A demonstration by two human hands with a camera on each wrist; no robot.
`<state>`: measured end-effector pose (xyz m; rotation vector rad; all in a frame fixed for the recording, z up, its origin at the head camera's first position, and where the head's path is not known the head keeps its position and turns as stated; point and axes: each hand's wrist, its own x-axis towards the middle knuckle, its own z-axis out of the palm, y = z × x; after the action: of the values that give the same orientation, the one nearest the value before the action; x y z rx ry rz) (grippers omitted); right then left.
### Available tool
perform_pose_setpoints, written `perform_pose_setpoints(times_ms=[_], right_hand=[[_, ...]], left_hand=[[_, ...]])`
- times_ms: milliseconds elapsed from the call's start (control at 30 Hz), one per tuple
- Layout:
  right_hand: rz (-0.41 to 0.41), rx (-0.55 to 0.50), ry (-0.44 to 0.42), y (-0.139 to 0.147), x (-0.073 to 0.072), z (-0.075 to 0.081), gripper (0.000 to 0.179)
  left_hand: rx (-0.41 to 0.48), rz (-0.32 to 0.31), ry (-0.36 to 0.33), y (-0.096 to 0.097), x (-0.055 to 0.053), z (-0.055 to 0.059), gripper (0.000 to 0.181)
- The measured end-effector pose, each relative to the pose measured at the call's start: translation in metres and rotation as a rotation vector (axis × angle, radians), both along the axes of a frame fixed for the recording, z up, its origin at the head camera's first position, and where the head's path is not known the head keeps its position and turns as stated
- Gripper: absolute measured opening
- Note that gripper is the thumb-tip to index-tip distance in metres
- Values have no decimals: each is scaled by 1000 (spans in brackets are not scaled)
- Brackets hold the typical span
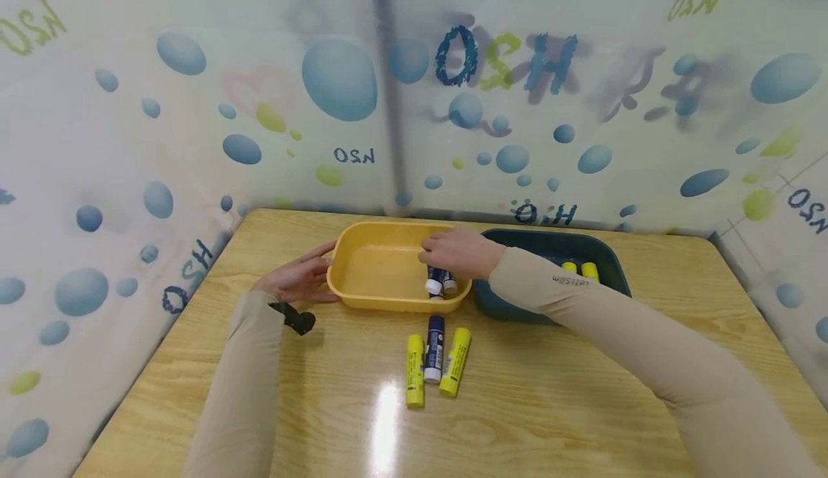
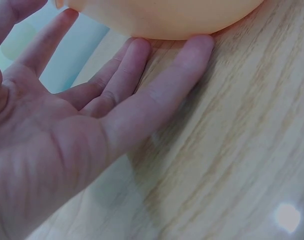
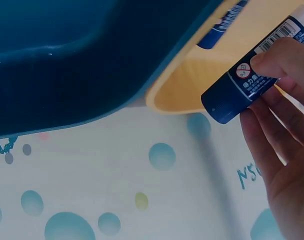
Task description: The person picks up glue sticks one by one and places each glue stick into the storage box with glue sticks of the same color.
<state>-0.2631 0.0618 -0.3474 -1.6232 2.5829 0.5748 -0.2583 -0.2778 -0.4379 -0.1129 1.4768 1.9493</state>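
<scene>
My right hand [image 1: 462,251] is over the right end of the yellow plastic basin [image 1: 388,302]. Thumb and fingers pinch a dark blue glue stick [image 3: 249,72] with a barcode label and a white end. Another blue glue stick [image 3: 224,25] lies inside the basin beyond it; part of it is out of frame. My left hand [image 1: 299,277] is at the basin's left side, its extended fingertips against the outer wall. In the left wrist view the palm shows with nothing in it.
A dark blue basin [image 1: 619,273] stands beside the yellow one, with yellow glue sticks [image 1: 589,271] inside. In front, on the wooden table [image 1: 550,406], lie a blue glue stick [image 1: 434,348] and two yellow glue sticks [image 1: 415,370]. A patterned curtain [image 1: 427,126] hangs behind.
</scene>
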Motion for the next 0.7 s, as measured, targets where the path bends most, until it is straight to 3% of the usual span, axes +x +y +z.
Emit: perform_pose_setpoints(times_ms=[167, 300, 700], right_hand=[[16, 58, -21, -11, -11, -9, 29], [64, 118, 12, -21, -15, -19, 29], [201, 178, 89, -45, -9, -36, 21]], left_hand=[[-15, -8, 9, -1, -1, -1, 59], [-10, -14, 10, -1, -2, -2, 58], [19, -5, -2, -1, -1, 0, 58]])
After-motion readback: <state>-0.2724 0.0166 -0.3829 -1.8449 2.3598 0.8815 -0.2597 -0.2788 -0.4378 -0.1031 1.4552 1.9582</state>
